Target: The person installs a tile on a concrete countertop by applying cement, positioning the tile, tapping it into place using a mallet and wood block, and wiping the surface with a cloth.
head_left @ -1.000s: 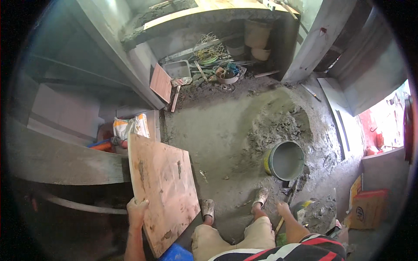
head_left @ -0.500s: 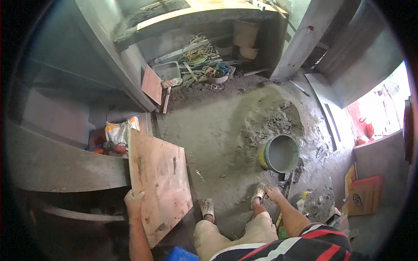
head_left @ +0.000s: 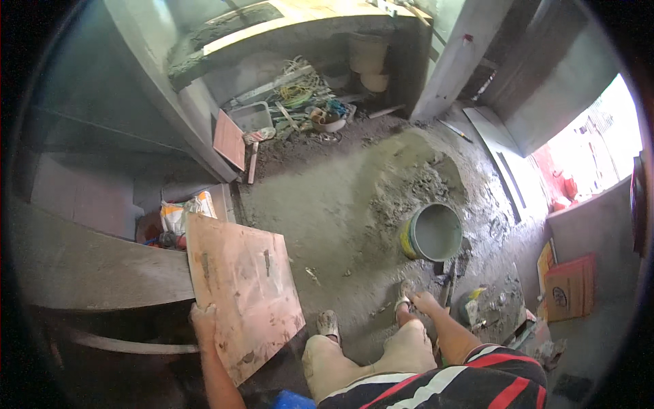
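My left hand (head_left: pixel 204 315) is closed on the left edge of a stained plywood board (head_left: pixel 245 286), which leans beside the concrete ledge at left. My right hand (head_left: pixel 420 300) hangs loosely above my right foot, fingers slightly bent and seemingly empty, near a long handle (head_left: pixel 449 286) lying by a bucket. That yellow-and-green bucket (head_left: pixel 436 232), grey inside, stands on wet grey mortar beside a rough mound (head_left: pixel 429 180). A mortar-smeared container with tools (head_left: pixel 494 307) lies right of my arm.
White-and-orange sacks (head_left: pixel 177 218) rest in the left recess. Under the far counter (head_left: pixel 272 27) are scrap wood, cords, pails (head_left: pixel 368 51) and tubs (head_left: pixel 255 116). A long flat board (head_left: pixel 497 157) lines the right wall, near a bright opening. Cardboard (head_left: pixel 571 290) stands at lower right.
My left hand has shifted slightly up and left with the board. My right hand has moved up and left toward my foot. The whole view has tilted and drifted.
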Motion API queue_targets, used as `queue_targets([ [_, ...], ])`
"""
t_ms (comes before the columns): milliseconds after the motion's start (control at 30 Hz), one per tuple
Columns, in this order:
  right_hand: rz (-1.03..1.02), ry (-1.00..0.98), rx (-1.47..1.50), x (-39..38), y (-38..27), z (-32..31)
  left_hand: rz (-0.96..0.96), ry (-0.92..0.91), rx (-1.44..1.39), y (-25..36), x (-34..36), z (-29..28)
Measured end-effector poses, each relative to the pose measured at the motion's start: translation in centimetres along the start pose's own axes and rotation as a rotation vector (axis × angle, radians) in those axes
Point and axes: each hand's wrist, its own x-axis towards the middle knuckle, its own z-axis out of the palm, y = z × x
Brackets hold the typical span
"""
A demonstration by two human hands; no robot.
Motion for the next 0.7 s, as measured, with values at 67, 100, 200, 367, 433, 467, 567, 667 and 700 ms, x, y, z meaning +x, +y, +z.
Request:
queue_targets([
  [67, -0.296, -0.004, -0.417, -0.3, 3.8, -1.2, -0.021, 0.051, 0.148, 5.9, -1.3, 2.5],
  [100, -0.490, 0.058, -0.631, 0.1, 5.0, -1.6, -0.009, -0.010, 0.177, 4.4, -2.1, 2.6],
  [200, -0.096, 0.078, 0.006, 1.2, 1.2, -4.0, 0.068, 0.344, 0.509, 1.7, -4.8, -0.1],
  [367, 0.165, 0.581, 0.462, 11.7, 19.9, -7.9, 0.008, -0.239, 0.416, 23.2, -9.1, 14.3],
  [433, 0.201, 0.558, 0.462, 15.7, 24.7, -11.0, 0.072, -0.567, 0.069, 26.6, -11.4, 25.3],
  [467, 0.252, 0.460, 0.630, 18.2, 21.1, -10.7, 0.060, -0.593, 0.106, 28.2, -12.8, 29.4],
  [567, 0.218, 0.428, 0.711, 24.6, 21.3, -13.6, -0.220, -1.062, -0.235, 32.2, -14.9, 47.1],
  [667, 0.193, 0.423, 0.778, 32.5, 24.0, -15.4, -0.534, -1.281, -0.808, 33.7, -17.7, 64.4],
  [700, 0.204, 0.447, 0.780, 35.2, 26.2, -15.9, -0.614, -1.344, -0.920, 34.6, -18.8, 70.0],
])
